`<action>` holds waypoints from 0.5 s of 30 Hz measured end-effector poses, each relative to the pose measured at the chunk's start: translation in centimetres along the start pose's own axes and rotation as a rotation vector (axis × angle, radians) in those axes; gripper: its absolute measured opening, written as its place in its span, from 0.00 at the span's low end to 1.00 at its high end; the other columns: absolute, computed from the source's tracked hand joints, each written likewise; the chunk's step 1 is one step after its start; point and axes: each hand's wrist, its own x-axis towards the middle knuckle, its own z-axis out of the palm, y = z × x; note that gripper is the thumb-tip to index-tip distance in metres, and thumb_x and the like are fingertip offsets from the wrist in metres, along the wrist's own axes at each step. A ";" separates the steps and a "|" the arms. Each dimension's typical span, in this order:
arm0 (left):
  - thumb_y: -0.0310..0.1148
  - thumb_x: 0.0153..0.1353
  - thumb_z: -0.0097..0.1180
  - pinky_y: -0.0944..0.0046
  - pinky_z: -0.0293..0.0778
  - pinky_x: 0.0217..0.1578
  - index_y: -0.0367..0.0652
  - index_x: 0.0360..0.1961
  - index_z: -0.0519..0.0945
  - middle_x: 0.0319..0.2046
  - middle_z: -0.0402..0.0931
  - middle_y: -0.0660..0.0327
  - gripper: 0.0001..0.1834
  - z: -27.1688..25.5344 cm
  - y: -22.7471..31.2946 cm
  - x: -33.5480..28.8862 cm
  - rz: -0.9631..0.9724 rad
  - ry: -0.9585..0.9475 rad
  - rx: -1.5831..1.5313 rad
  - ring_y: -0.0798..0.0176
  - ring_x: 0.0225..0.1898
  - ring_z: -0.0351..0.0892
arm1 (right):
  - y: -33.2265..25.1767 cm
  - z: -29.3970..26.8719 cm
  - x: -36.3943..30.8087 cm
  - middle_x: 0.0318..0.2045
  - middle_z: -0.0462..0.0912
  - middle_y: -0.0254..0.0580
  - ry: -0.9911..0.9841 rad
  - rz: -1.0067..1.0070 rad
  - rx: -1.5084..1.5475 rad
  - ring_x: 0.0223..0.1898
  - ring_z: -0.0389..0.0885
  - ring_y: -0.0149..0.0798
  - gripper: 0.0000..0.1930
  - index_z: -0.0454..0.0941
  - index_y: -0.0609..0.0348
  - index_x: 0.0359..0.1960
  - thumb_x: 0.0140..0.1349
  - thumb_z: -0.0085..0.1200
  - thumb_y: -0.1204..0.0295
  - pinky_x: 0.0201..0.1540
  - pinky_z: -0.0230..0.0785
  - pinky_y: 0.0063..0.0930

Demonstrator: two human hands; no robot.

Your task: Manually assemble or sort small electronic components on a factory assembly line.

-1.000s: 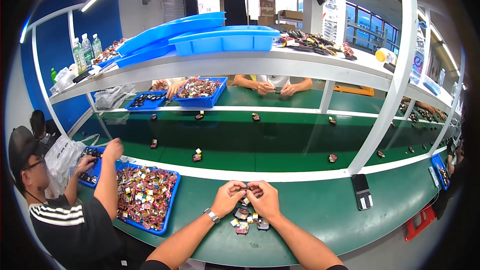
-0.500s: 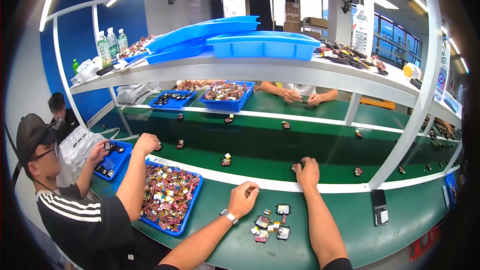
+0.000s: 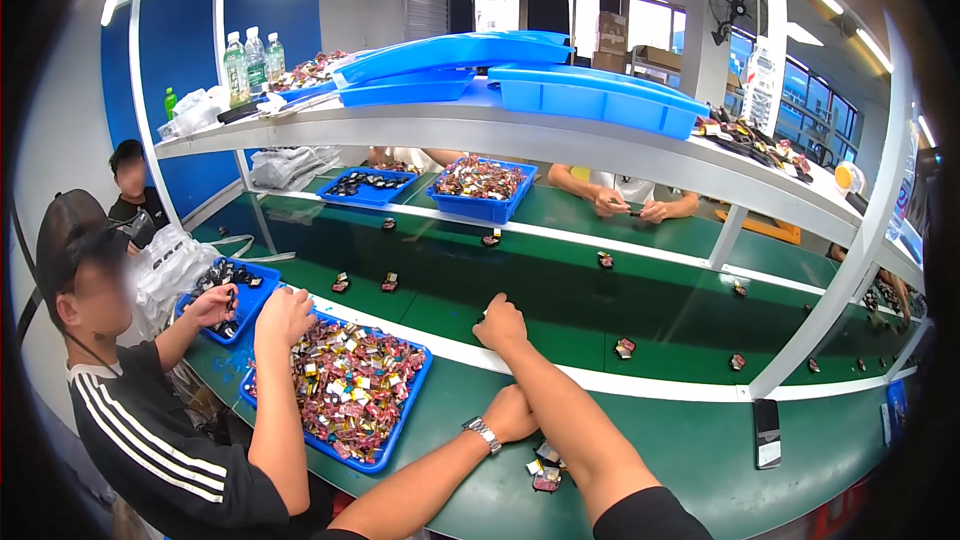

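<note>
My right hand (image 3: 500,325) reaches forward over the dark green belt (image 3: 560,325). Its fingers are closed around a small electronic module (image 3: 484,317), of which only a pale bit shows. My left hand (image 3: 513,413) is curled closed at the near worktop, partly behind my right forearm; what it holds, if anything, is hidden. Beneath that forearm, a small cluster of modules (image 3: 546,478) with white labels lies on the green worktop, mostly covered. Another module (image 3: 625,347) rests on the belt, right of my right hand.
Left of my arms stands a blue tray (image 3: 424,380) heaped with modules. A co-worker (image 3: 150,420) sits beside it, with a smaller blue tray (image 3: 262,290) of black parts. A dark phone-like device (image 3: 767,430) lies at right. The shelf (image 3: 600,155) and its post (image 3: 830,290) cross ahead.
My right hand has moved left from one module, which stays on the belt, to another. My right forearm now crosses over the cluster. The view has turned slightly left.
</note>
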 end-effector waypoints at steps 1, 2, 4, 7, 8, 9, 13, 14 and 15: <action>0.32 0.56 0.55 0.48 0.75 0.38 0.38 0.36 0.80 0.32 0.81 0.46 0.10 0.1 0.2 0.4 0.011 -0.004 -0.008 0.41 0.37 0.79 | 1.0 -0.3 0.1 0.43 0.81 0.60 0.008 0.009 -0.008 0.45 0.82 0.57 0.32 0.66 0.71 0.50 0.49 0.66 0.63 0.50 0.76 0.43; 0.32 0.56 0.55 0.49 0.75 0.38 0.38 0.38 0.80 0.33 0.81 0.46 0.11 -0.2 -0.4 0.1 -0.016 -0.029 0.023 0.41 0.37 0.80 | 1.1 -0.7 -0.7 0.41 0.82 0.59 0.021 -0.026 0.124 0.43 0.83 0.56 0.30 0.67 0.70 0.50 0.48 0.65 0.65 0.48 0.76 0.41; 0.30 0.56 0.55 0.52 0.76 0.38 0.38 0.39 0.81 0.33 0.82 0.48 0.10 -0.5 -0.4 -0.2 -0.008 -0.008 0.040 0.44 0.36 0.81 | 2.3 -2.5 -2.8 0.39 0.83 0.51 0.067 -0.128 0.384 0.40 0.84 0.48 0.29 0.68 0.63 0.50 0.46 0.64 0.69 0.45 0.75 0.37; 0.29 0.56 0.55 0.54 0.76 0.35 0.38 0.35 0.82 0.29 0.81 0.49 0.08 -0.7 -0.3 -0.2 -0.035 0.078 -0.027 0.47 0.32 0.82 | 5.8 -6.3 -8.0 0.43 0.80 0.49 0.090 -0.337 0.516 0.46 0.80 0.49 0.29 0.67 0.62 0.52 0.47 0.63 0.71 0.49 0.74 0.39; 0.29 0.57 0.55 0.55 0.76 0.34 0.38 0.34 0.82 0.28 0.81 0.48 0.08 -0.3 -0.4 -0.1 -0.057 0.127 -0.068 0.48 0.30 0.82 | 7.0 -7.9 -9.8 0.43 0.80 0.48 0.098 -0.385 0.502 0.46 0.80 0.47 0.28 0.67 0.61 0.52 0.47 0.64 0.72 0.50 0.73 0.37; 0.29 0.59 0.54 0.60 0.76 0.31 0.37 0.37 0.82 0.28 0.82 0.52 0.09 -0.4 -0.5 0.0 -0.121 0.124 -0.021 0.54 0.27 0.82 | 8.1 -9.2 -11.7 0.43 0.79 0.47 0.102 -0.432 0.491 0.45 0.79 0.45 0.28 0.67 0.60 0.52 0.47 0.64 0.72 0.50 0.73 0.36; 0.36 0.72 0.45 0.70 0.73 0.27 0.35 0.48 0.78 0.28 0.79 0.63 0.16 -1.4 -0.1 0.3 -0.383 -0.083 -0.768 0.71 0.23 0.75 | 10.8 -12.3 -18.1 0.46 0.77 0.46 0.007 -0.523 0.433 0.49 0.75 0.47 0.28 0.69 0.59 0.53 0.47 0.64 0.78 0.53 0.70 0.35; 0.41 0.74 0.42 0.70 0.73 0.30 0.35 0.49 0.77 0.31 0.77 0.61 0.20 -1.3 0.2 0.6 -0.426 -0.213 -0.934 0.71 0.26 0.75 | 11.5 -12.6 -19.0 0.47 0.76 0.46 0.010 -0.601 0.340 0.51 0.74 0.48 0.29 0.69 0.59 0.54 0.47 0.64 0.78 0.54 0.69 0.36; 0.41 0.74 0.42 0.70 0.73 0.30 0.35 0.49 0.77 0.31 0.77 0.61 0.20 -1.4 0.2 0.4 -0.429 -0.217 -0.926 0.71 0.26 0.75 | 11.1 -13.0 -19.6 0.47 0.76 0.45 0.009 -0.657 0.324 0.50 0.75 0.48 0.29 0.69 0.59 0.54 0.47 0.65 0.78 0.55 0.69 0.36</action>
